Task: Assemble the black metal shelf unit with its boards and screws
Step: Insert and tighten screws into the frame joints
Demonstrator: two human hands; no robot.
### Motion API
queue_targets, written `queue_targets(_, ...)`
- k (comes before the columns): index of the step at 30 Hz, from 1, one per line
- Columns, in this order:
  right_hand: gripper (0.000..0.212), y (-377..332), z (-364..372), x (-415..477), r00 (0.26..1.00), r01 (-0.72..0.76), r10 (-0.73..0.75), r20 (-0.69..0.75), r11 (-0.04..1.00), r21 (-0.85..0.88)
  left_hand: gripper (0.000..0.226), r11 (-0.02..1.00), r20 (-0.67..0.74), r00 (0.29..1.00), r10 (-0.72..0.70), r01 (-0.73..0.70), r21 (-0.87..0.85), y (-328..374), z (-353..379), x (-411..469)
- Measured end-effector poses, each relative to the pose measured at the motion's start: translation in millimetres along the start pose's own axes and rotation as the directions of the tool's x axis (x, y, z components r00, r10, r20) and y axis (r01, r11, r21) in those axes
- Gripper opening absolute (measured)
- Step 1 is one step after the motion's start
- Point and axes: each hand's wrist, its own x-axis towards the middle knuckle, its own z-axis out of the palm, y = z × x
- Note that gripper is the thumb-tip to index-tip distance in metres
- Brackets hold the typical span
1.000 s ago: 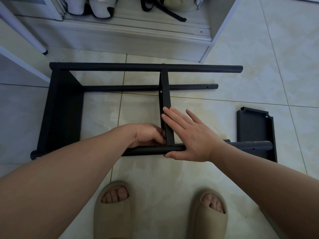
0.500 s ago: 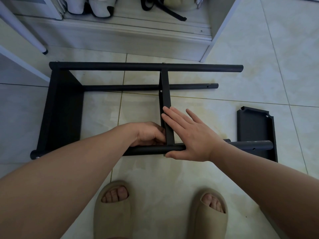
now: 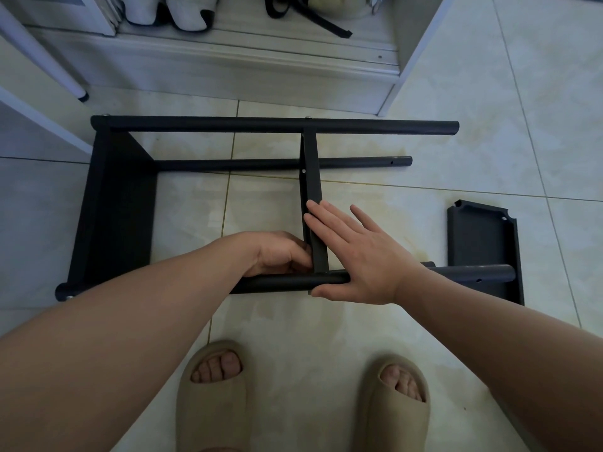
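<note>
Your sandals [image 3: 212, 396] are standing on the tiled floor [image 3: 391, 337]. Just beyond, your right hand [image 3: 359, 256] is lying flat, fingers [image 3: 326, 220] straight and slightly apart, across the near tube [image 3: 277, 283] and the middle board [image 3: 311, 177] of the black shelf frame [image 3: 114, 207], which is lying on the floor. Your left hand [image 3: 280, 256] is curling its fingers at that joint; what they are gripping cannot be told. The tube's right end is passing over a loose board [image 3: 483, 243].
</note>
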Motion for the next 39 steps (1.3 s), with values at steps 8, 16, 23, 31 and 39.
queue_targets(8, 0.108, -0.7, -0.1, 0.3, 1.0, -0.001, 0.001, 0.001, 1.0, 0.0, 0.021, 1.0, 0.015, 1.0, 0.026, -0.026, -0.012, 1.4, -0.3, -0.2)
queue_targets(16, 0.108, -0.6, 0.5, -0.4, 1.0, 0.001, -0.001, -0.004, 1.0, -0.003, 0.019, 0.999, 0.065, 0.997, -0.05, 0.048, 0.025, 0.4, -0.9, -2.2)
queue_targets(23, 0.109, -0.8, -0.6, 0.0, 1.0, 0.0, 0.0, -0.001, 1.0, 0.004, 0.031, 1.0, -0.019, 1.0, -0.004, 0.004, 0.011, 4.9, 2.6, -5.2)
queue_targets(31, 0.109, -0.8, -0.3, -0.3, 1.0, 0.0, 0.0, -0.002, 1.0, -0.002, 0.037, 1.0, -0.007, 1.0, 0.001, -0.001, -0.008, 1.9, 2.0, -2.9)
queue_targets(39, 0.109, 0.0, 1.1, 0.2, 1.0, 0.0, 0.0, -0.013, 1.0, -0.013, 0.023, 0.998, -0.019, 0.999, -0.051, 0.052, 0.03, 6.7, 1.8, -3.4)
